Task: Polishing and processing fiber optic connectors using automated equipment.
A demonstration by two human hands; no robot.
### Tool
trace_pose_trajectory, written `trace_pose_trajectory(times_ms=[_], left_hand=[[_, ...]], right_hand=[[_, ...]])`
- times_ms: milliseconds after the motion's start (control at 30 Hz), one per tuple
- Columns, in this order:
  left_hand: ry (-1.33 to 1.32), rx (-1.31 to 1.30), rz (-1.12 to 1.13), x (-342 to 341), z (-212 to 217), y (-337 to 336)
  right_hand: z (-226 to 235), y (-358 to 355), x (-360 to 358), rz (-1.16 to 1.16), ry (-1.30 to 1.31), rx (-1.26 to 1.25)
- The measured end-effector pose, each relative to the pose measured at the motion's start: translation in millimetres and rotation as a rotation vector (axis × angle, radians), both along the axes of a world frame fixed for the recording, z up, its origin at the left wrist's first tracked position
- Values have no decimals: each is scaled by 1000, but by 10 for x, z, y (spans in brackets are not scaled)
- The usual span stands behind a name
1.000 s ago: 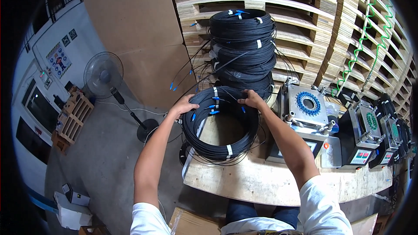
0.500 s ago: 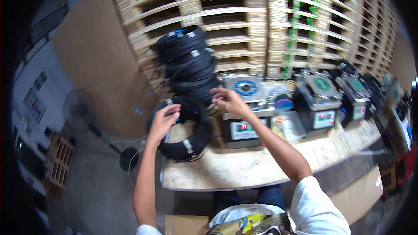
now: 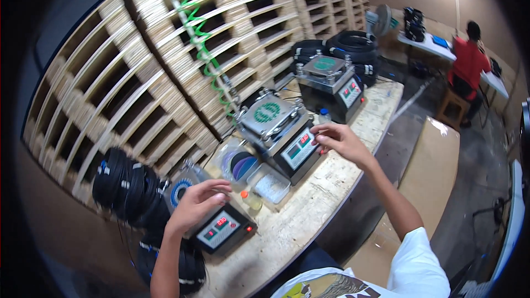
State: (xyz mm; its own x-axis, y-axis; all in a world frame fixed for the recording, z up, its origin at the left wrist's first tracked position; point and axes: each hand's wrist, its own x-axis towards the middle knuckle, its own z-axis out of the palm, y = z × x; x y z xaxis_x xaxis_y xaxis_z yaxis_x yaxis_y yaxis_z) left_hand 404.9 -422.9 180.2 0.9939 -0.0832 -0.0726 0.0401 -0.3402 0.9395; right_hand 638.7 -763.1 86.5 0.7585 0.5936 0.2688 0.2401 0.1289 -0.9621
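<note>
My left hand hovers over the left polishing-type machine, a dark box with a metal top and blue ring, covering part of it. Its fingers are stretched and hold nothing. My right hand is beside the lit front panel of the middle machine, fingers loosely bent and apart. I cannot tell whether a fingertip touches the machine. Between the two machines lie a clear plastic tray, a small bottle with an orange cap and dark and purple round discs.
A third machine stands farther right on the wooden bench. Black cable coils are stacked at the left, more behind the third machine. Stacked pallets line the back. A person in red sits at a far table.
My view has turned right. My left hand has gone from the black cable coil to the left machine, my right hand from the left machine to the middle one.
</note>
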Motion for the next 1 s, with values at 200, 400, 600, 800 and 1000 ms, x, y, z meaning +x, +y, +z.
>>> trace_pose_trajectory(times_ms=[200,400,600,800,1000], left_hand=[[326,385,-564,1375,430,-202],[161,627,-861,2502,966,-371],[-63,576,-652,3587,1169,-691],[-25,283,-449,5170,781,-889],[-89,440,-426,7387,186,-1586]], right_hand=[[260,-905,304,-216,174,-239],[1065,-1501,841,-399,198,-470],[1224,-1671,1921,-565,185,-458],[823,-1864,3439,-702,-4,-563],[377,-2452,5606,-784,-293,-727]])
